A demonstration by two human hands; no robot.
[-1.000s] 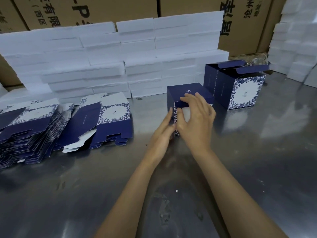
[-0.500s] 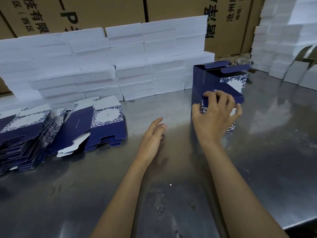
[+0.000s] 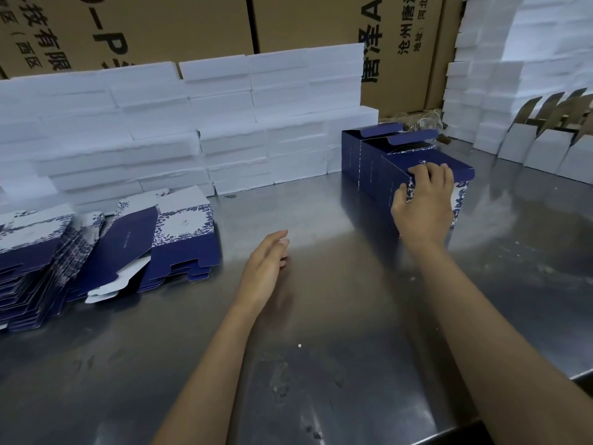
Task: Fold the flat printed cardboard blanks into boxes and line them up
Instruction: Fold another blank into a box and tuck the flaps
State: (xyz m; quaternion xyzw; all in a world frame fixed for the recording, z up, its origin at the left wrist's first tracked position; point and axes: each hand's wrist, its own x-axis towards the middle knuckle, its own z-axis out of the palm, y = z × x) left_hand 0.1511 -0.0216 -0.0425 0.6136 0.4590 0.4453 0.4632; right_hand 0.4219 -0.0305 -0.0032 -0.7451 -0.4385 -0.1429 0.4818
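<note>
From the head view, I judge the risk is the folded box (image 3: pixel 426 184), right of centre on the worktop (image 3: pixel 321 348), nudging the two open boxes (image 3: pixel 365 155) touching behind it, skewing the row. My right hand (image 3: pixel 423 203) has fingers (image 3: pixel 431 175) curled over its top front edge, gripping it. My left hand (image 3: pixel 266 268) hovers empty, fingers loosely extended, near the flat blanks (image 3: pixel 179 239) at left.
</note>
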